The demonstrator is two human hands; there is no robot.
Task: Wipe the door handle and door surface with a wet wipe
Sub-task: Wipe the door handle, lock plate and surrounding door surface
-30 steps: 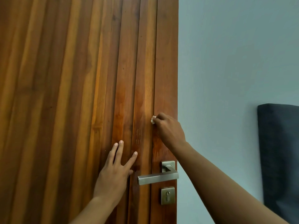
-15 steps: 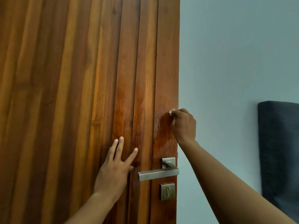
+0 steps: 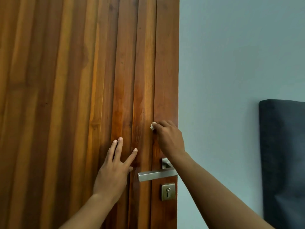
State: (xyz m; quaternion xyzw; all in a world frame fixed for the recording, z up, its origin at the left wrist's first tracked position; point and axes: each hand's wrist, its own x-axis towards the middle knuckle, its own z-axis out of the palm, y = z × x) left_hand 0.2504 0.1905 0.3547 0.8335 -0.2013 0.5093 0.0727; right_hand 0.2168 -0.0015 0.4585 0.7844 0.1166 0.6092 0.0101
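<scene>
Wooden slats in warm brown are making up the door point(image 3: 69, 96), and both bare hands are resting against it near its right edge. The left hand point(image 3: 113, 172) is lying flat on the slats just left of the handle, its fingers point(image 3: 120, 146) spread and pointing up. The right hand point(image 3: 170, 138) is sitting above the metal door handle point(image 3: 156, 175), its fingers closed and pinching a small bunched white wet wipe point(image 3: 152, 126) against the wood by the door's right edge. Below the handle a square keyhole plate point(image 3: 168, 191) is showing. Damp streaks are glistening on the slats around the hands.
</scene>
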